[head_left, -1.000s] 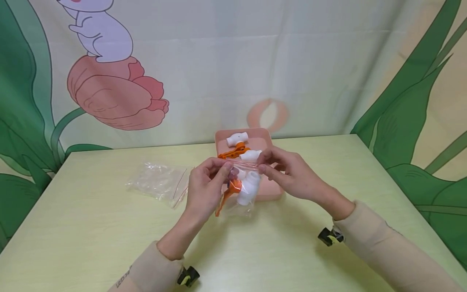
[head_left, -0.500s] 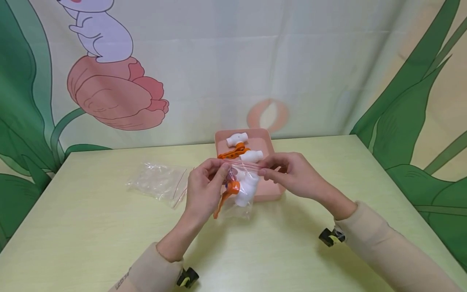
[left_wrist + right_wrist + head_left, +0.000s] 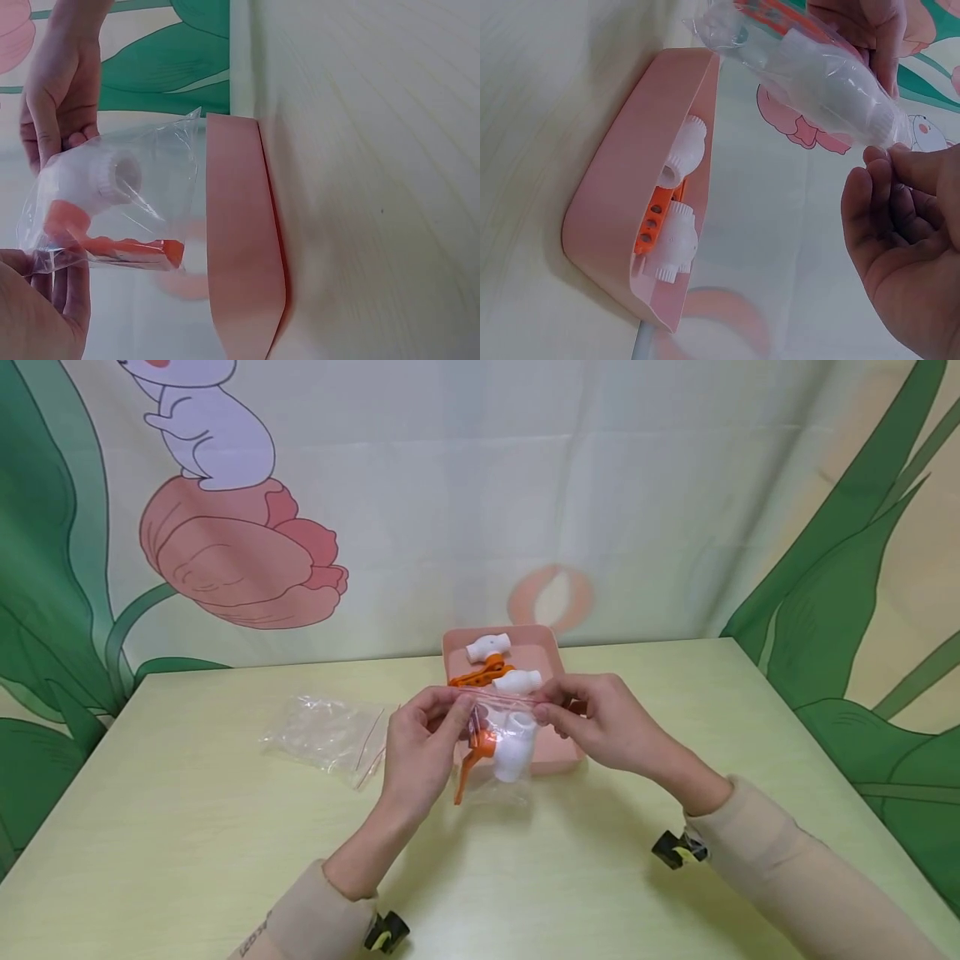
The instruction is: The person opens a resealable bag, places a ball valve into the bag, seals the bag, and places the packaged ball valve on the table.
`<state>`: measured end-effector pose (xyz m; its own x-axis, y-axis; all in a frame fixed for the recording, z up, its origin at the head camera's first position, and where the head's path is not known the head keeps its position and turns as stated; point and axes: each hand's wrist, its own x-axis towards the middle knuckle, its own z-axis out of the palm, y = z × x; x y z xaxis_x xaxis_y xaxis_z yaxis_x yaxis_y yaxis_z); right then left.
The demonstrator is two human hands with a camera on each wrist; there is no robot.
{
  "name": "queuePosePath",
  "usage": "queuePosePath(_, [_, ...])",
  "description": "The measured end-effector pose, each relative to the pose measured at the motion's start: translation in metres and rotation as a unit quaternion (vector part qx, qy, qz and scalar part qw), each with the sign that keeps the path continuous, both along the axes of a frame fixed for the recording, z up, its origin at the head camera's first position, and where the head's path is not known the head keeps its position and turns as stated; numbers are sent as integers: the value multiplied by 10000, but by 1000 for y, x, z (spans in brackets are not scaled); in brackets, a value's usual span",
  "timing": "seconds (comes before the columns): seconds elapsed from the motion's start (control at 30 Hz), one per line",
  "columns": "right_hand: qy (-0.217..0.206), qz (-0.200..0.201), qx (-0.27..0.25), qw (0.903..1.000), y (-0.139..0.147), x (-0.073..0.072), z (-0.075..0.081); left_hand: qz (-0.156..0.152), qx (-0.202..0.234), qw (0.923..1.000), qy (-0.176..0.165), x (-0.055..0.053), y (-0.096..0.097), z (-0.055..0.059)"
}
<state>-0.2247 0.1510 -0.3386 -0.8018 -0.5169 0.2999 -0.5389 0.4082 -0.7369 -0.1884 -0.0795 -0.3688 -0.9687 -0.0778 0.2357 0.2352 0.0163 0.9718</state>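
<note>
A clear zip-lock bag [image 3: 487,789] hangs between my two hands, with a white plastic ball valve [image 3: 514,750] and its orange lever handle [image 3: 467,772] inside. My left hand [image 3: 427,747] pinches the left end of the bag's red-lined top edge between thumb and fingers. At the other end, my right hand [image 3: 600,722] pinches the same edge. In the right wrist view, thumb and fingertips of the right hand [image 3: 907,217] meet at the bag's corner. Behind the bag stands a pink tray [image 3: 542,647] holding white valves [image 3: 676,244] with orange handles.
To the left on the pale table [image 3: 225,827] lies a pile of clear zip-lock bags [image 3: 322,735]. A printed curtain [image 3: 420,527] hangs behind the table's back edge.
The bag and the valve in it have swayed slightly, first left and then back right. Both hands keep their pinch on the top edge and have barely shifted.
</note>
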Motion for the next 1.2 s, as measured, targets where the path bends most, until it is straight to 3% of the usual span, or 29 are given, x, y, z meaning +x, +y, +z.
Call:
queuePosePath(0.23, [349, -78, -126, 9993, 0, 3, 3, -346, 239, 9991, 11, 1, 2, 1])
queuePosePath(0.37, [457, -106, -224, 9986, -2, 5, 4, -394, 134, 9991, -23, 2, 2, 1])
queuePosePath(0.53, [446, -163, -301, 9984, -3, 8, 4, -362, 102, 9993, 7, 2, 1, 3])
queuePosePath(0.8, [376, -200, -488, 9979, -5, 9, 4, -220, -108, 9989, 397, 4, 2, 6])
queuePosePath(0.97, [210, -36, -506, 9985, -6, 9, 3, -252, -39, 9988, 408, 6, 3, 7])
queuePosePath(1.2, [256, 122, -502, 9983, -9, 7, 3, -527, 190, 9977, 390, 7, 4, 6])
